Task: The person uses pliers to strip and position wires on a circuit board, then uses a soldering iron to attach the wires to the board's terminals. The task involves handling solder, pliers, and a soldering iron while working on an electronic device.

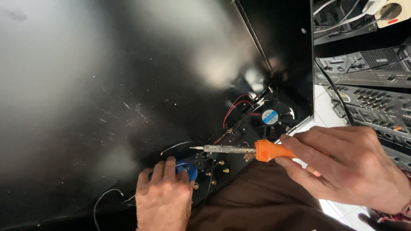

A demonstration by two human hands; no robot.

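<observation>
Dark, shiny black panel (107, 85) all across the view, scratched and dusty, with soft light spots on it. White floor tiles (325, 111) at the right edge. Stacked grey audio boxes (376, 85) with many knobs at far right, a cream plug block (394, 13) up in the corner.

Right hand (346, 164) closed around an orange-handled soldering iron (244, 149), fingers wrapped tight on the handle. Iron lying nearly flat, pointing left, its thin tip (195, 148) in the air just above the black back plate (222, 167). Metal shaft grey and crusty.

Left hand (165, 199) low in the middle, palm down, fingers curled over a round blue part (188, 169). Resting on it and pressing, thumb hidden, so cannot tell if really gripping or just holding it down. Blue part right beside the back plate, just under the iron tip.

Small gold screws (222, 163) dotted over the plate. Round black fan (272, 117) with a blue and white sticker just above the iron. Red wires (235, 105) looping from the fan side down toward the plate. Thin loose wire (105, 199) curling on the panel left of the left hand. Brown cloth (257, 201) below, between the two hands.
</observation>
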